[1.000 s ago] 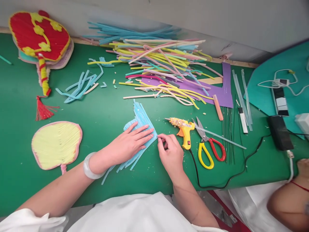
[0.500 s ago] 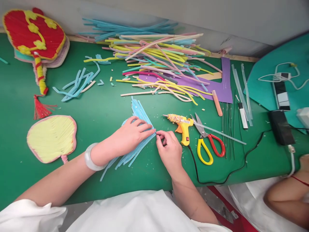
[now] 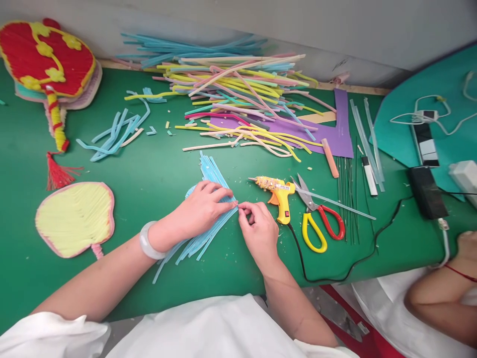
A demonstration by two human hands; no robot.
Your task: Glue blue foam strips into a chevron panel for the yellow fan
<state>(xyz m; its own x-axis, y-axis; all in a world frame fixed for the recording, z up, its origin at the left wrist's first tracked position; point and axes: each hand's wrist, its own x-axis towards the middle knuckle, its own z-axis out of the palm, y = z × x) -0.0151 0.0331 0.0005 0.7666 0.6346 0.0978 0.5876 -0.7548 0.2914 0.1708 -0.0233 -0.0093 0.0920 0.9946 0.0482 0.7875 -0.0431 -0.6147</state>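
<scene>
We work at a green table point(image 3: 156, 174) that fills most of the view, its far edge meeting a plain grey wall point(image 3: 354, 40). To our right a teal surface point(image 3: 395, 144) juts in, and a co-worker's bent arm point(image 3: 443, 293) shows at the near corner. A heap of coloured strips point(image 3: 238, 87) spreads along the back, partly over a purple sheet point(image 3: 343, 132). On our left lie a red fan point(image 3: 74, 65) and, nearer, a pale yellow fan point(image 3: 76, 219). Flat on the table before us are blue strips point(image 3: 212, 171), meeting in a point on the right. Our left hand point(image 3: 201, 209) lies over them, fingers bent; we cannot tell whether they grip. Our right hand point(image 3: 259, 226) pinches that point between thumb and forefinger. Beside it rest open scissors point(image 3: 311, 205) and a yellow glue gun point(image 3: 282, 196); tiny scraps point(image 3: 151, 131) dot the green.
</scene>
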